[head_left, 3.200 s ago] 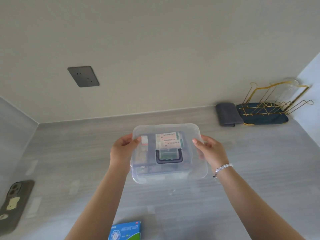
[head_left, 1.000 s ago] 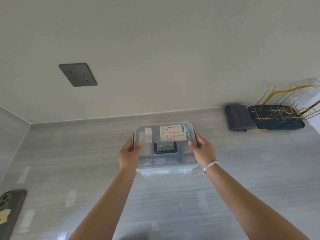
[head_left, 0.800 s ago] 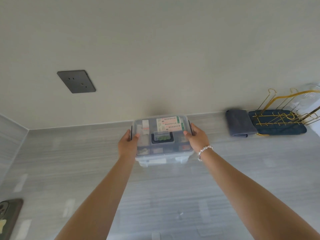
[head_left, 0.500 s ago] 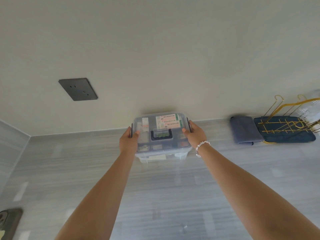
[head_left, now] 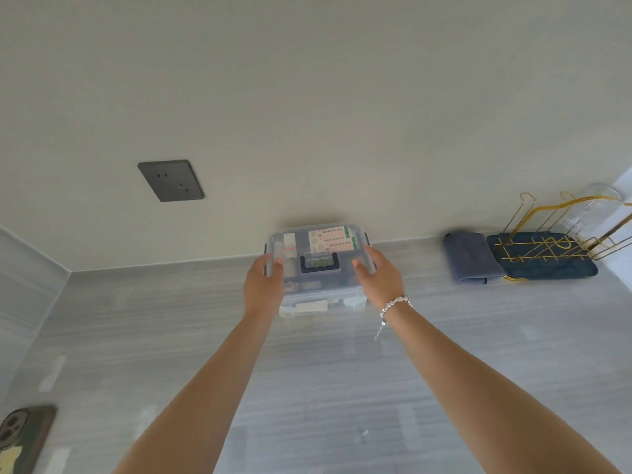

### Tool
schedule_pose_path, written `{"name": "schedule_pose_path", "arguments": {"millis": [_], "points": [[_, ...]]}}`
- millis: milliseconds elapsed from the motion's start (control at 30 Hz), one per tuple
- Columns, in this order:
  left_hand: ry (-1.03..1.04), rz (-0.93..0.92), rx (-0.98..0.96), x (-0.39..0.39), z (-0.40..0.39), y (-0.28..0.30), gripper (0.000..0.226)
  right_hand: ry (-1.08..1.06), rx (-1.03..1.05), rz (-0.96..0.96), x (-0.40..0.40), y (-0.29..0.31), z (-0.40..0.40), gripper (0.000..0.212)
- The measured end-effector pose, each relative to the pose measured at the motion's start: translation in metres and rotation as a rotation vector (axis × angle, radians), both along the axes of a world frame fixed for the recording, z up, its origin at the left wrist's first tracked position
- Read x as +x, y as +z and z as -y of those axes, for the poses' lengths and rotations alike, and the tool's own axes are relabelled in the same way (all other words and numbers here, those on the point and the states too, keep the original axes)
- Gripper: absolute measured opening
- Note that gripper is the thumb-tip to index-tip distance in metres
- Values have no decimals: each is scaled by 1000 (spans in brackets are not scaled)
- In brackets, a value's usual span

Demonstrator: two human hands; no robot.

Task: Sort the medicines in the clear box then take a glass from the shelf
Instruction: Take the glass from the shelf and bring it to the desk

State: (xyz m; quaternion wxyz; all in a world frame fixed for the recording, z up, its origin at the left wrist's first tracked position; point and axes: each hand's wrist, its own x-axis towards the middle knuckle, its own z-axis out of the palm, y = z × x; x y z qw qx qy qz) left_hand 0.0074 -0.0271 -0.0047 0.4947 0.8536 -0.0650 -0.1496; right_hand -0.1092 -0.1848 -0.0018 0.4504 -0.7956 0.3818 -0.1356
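Note:
The clear box (head_left: 319, 293) with a lid and a dark handle stands on the grey counter, its back against the wall. Medicine packets show through the lid, among them pink and white boxes (head_left: 330, 241). My left hand (head_left: 263, 285) grips the box's left side with the thumb on the lid. My right hand (head_left: 379, 282), a bead bracelet at its wrist, grips the right side in the same way. A clear glass (head_left: 595, 206) hangs upside down on a gold wire rack (head_left: 547, 248) at the far right.
The rack stands on a dark blue mat (head_left: 547, 270), with a folded grey cloth (head_left: 466, 258) to its left. A phone (head_left: 20, 436) lies at the counter's near left edge. A dark wall socket (head_left: 171, 180) sits above the counter (head_left: 307, 388).
Both hands have carried the closed box away from me and set it at the back of the counter against the wall. The blue medicine packet near me has left the view.

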Motion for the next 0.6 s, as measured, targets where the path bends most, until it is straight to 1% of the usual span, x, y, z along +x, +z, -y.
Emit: {"name": "schedule_pose_path", "arguments": {"millis": [100,233,300,400,500,600], "points": [[-9,1,-92,-11,-11,20,37,28,-14,108,-7,20,-17,41],[-22,25,-244,-28,-27,56,19,27,34,267,-20,55,-46,23],[-71,30,-331,-40,-40,78,21,58,50,353,-30,78,-64,16],[-126,46,-384,-63,-67,114,27,156,88,463,-46,115,-90,16],[-100,97,-416,-89,-103,145,28,290,75,519,-66,151,-115,20],[-70,196,-431,-116,-143,178,25,439,58,569,-85,185,-142,23]]}}
